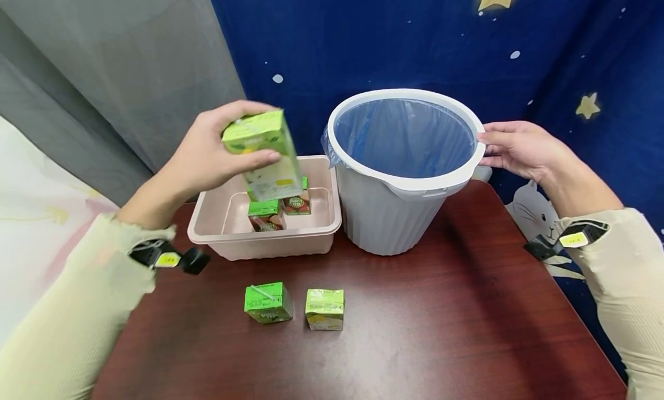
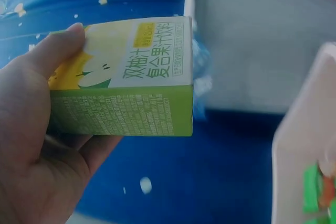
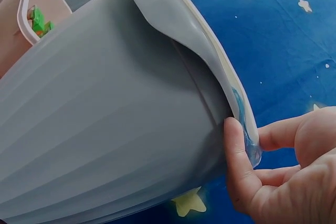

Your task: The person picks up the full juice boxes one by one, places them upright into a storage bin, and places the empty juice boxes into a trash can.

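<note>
My left hand point(image 1: 218, 143) grips a light green and white juice box point(image 1: 270, 158) above the pink plastic basin point(image 1: 270, 238). In the left wrist view, the thumb lies on the printed face of that juice box point(image 2: 131, 56) and fingers go beneath it. Inside the basin sit several small green-topped juice boxes point(image 1: 266, 215). With its fingers and thumb my right hand point(image 1: 519, 146) pinches the rim of a white trash bin point(image 1: 363, 204) lined with a clear bluish bag point(image 1: 404, 135). The right wrist view shows the right hand point(image 3: 278, 166) at the rim from outside.
On the dark red table point(image 1: 415, 319), in front of the basin, stand a green juice box point(image 1: 268, 302) with a straw on top and a yellow-green juice box point(image 1: 324, 309). Behind hang a blue star-patterned curtain point(image 1: 363, 42) and a grey curtain point(image 1: 119, 54).
</note>
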Tool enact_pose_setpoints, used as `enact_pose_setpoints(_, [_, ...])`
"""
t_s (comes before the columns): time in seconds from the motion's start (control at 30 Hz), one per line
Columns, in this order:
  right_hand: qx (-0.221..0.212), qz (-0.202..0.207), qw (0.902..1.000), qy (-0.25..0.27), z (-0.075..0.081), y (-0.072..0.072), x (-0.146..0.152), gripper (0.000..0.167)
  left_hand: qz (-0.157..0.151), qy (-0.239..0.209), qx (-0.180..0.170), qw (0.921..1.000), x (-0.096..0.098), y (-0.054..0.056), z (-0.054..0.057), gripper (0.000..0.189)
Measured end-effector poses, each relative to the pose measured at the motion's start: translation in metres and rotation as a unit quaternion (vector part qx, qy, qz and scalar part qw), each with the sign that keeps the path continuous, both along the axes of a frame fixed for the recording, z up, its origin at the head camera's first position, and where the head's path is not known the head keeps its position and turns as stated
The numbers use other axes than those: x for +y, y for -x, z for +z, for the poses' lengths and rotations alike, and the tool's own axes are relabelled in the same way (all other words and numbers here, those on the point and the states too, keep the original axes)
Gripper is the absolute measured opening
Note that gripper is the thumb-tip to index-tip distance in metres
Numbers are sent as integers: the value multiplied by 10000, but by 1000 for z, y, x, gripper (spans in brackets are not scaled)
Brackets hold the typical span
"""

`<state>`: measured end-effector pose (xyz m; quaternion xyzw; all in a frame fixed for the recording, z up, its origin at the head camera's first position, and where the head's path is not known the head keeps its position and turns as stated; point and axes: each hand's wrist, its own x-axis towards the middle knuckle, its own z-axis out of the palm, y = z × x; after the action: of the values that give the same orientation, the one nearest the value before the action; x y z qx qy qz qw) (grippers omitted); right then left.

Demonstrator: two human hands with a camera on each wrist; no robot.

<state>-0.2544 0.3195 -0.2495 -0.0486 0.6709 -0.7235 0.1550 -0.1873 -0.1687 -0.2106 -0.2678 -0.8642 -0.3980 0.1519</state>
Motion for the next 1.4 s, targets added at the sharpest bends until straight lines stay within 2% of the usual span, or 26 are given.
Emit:
enact_pose_setpoints(0.17, [17, -96, 9999, -59, -1, 0, 3, 24, -243, -402, -237, 9986, 41, 18, 20, 51])
enact_pose_setpoints(0.33, [2, -133, 9999, -21, 0, -1, 4, 24, -610, -613, -342, 9957, 77, 32, 29, 54])
enact_pose_setpoints(0.53, [-11, -132, 9999, 87, 0, -1, 4, 24, -857, -670, -355, 9934, 118, 50, 32, 55])
enact_pose_setpoints(0.73, [-3, -87, 9998, 187, 0, -1, 5, 24, -1070, -752, -302, 9910, 148, 60, 27, 55])
enact_pose_setpoints(0.87, [-43, -125, 9998, 168, 0, -1, 5, 23, -1191, -527, -421, 9906, 163, 61, 22, 56])
enact_pose_setpoints(1.03, [-30, -143, 9998, 161, -1, 0, 5, 23, -1228, -170, -804, 9890, 173, 58, 18, 60])
enact_pose_setpoints(1.13, [-14, -118, 9998, 173, -1, 0, 5, 24, -1211, 16, -755, 9898, 176, 57, 15, 66])
enact_pose_setpoints(1.27, [24, -70, 9998, 178, -2, 0, 4, 24, -1266, 258, -492, 9904, 175, 57, 15, 75])
enact_pose_setpoints(1.4, [49, -38, 9998, 190, -2, 0, 4, 24, -1304, 339, -519, 9895, 172, 55, 16, 75])
